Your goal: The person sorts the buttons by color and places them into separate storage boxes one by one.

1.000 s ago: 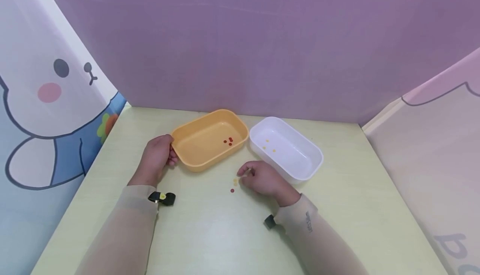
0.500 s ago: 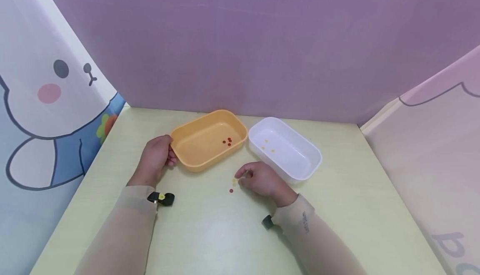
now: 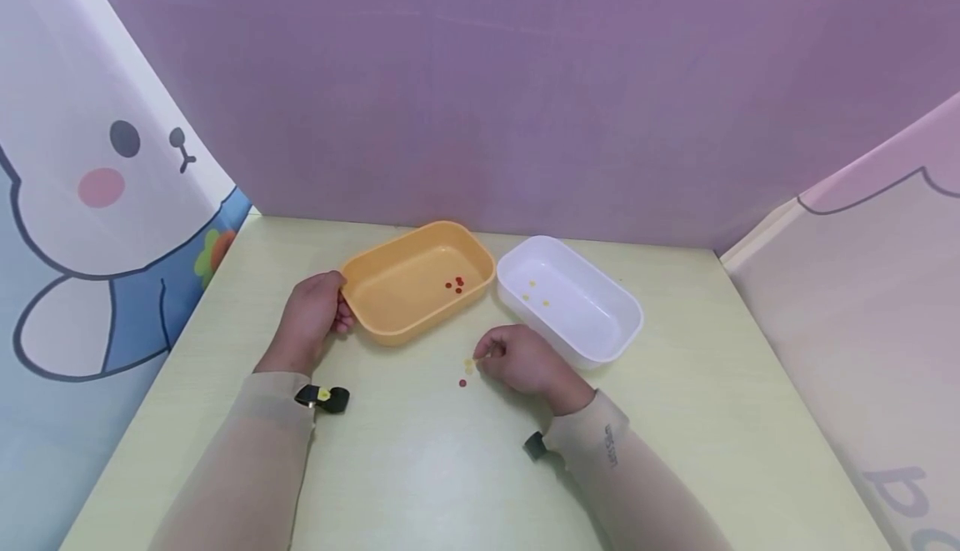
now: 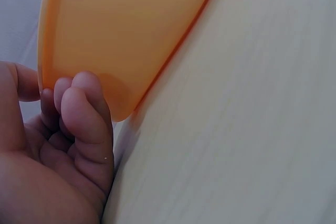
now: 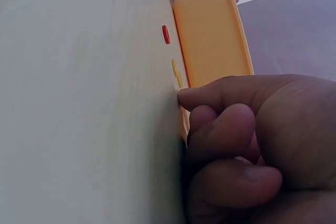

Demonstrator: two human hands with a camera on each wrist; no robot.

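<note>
The person's right grip (image 3: 521,357) rests low at the tabletop (image 3: 405,451), fingers curled and the tips of thumb and forefinger close together; whether a disc is caught between them cannot be told. Just left of those tips, two yellow discs (image 3: 468,363) lie flat, close together. A little farther left and nearer the person lies a single red disc (image 3: 462,383).

The loose discs look thin, stiff and very light, probably smooth enough to skid; they seem best pinched by the edge, between fingertip and thumb tip.

Beyond the right grip and to its right stands a white tray (image 3: 588,309) with three yellow pieces (image 3: 546,303) inside. Beyond it to the left is an orange tray (image 3: 392,338) with four red pieces (image 3: 459,282) near its right end. The left grip (image 3: 313,309) holds that tray by the rim at its left end. Both trays look like light, rigid plastic that could slide if bumped; the rim seems the natural handhold.
</note>
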